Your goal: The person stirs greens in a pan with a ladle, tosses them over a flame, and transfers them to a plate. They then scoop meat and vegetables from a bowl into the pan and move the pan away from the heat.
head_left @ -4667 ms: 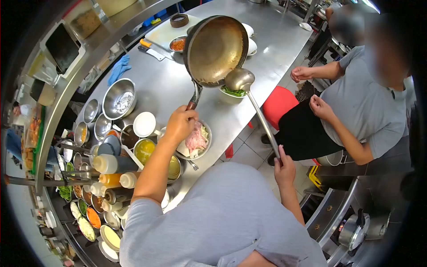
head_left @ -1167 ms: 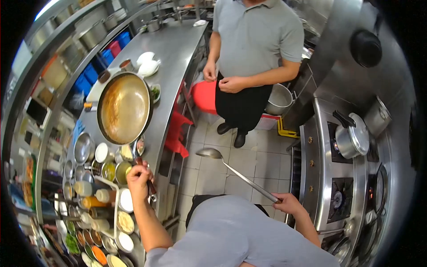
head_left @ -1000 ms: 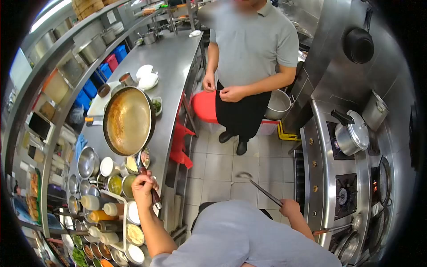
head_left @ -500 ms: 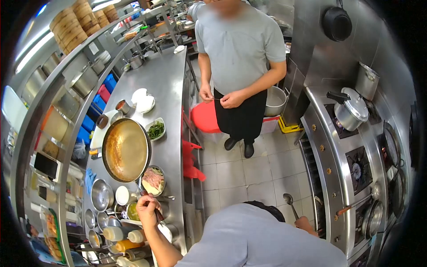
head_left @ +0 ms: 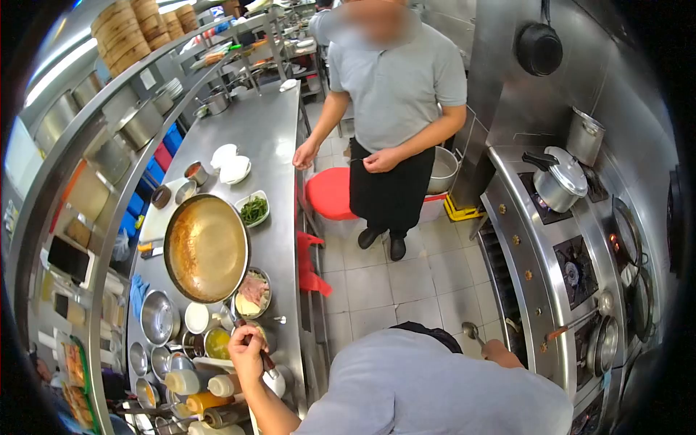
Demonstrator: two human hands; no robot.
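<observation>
My left hand (head_left: 248, 351) is closed round the handle of a wide frying pan (head_left: 206, 250), whose browned inside faces up over the steel counter. Beside the pan's lower rim, a bowl of sliced raw meat (head_left: 254, 290) is partly covered by it. A white dish of chopped greens (head_left: 253, 210) sits at its right. Down at my right side, my right hand (head_left: 499, 352) grips a metal ladle (head_left: 473, 332), its bowl pointing up and left, above the tiled floor.
Squeeze bottles (head_left: 206, 400) and metal bowls (head_left: 159, 317) crowd the counter's near end. Across the aisle, a co-worker (head_left: 395, 94) stands by a red stool (head_left: 332, 194). A stove (head_left: 573, 272) with a pressure cooker (head_left: 560, 181) runs along the right. Shelving (head_left: 119, 210) borders the left.
The co-worker's hands have come apart, one reaching toward the counter. My right hand and the ladle have shifted slightly up. The pan is still in my left hand.
</observation>
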